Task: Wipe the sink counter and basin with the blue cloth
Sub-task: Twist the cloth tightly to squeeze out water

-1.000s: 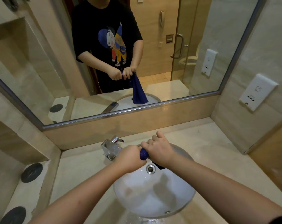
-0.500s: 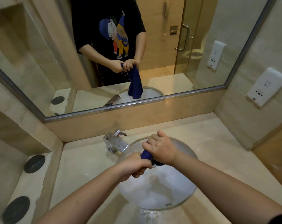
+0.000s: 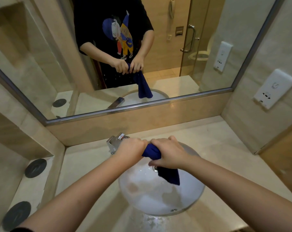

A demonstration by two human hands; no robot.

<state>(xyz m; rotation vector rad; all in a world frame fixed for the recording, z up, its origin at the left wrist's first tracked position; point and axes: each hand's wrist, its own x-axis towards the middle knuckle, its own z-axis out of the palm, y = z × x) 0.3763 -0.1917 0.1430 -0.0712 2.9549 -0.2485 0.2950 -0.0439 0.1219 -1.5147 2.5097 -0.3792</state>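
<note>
Both hands, left hand (image 3: 131, 149) and right hand (image 3: 168, 154), are gripping the twisted dark blue cloth (image 3: 151, 150) over the round white basin (image 3: 188, 205), near the counter's (image 3: 85, 166) back edge. Cloth probably soft, wet, limp; hold bunched middle firmly.

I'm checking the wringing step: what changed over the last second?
The left hand rose level with the right hand, and more of the twisted blue cloth shows between them, its tail hanging lower over the basin. Both hands keep their grip; nothing was let go.
</note>
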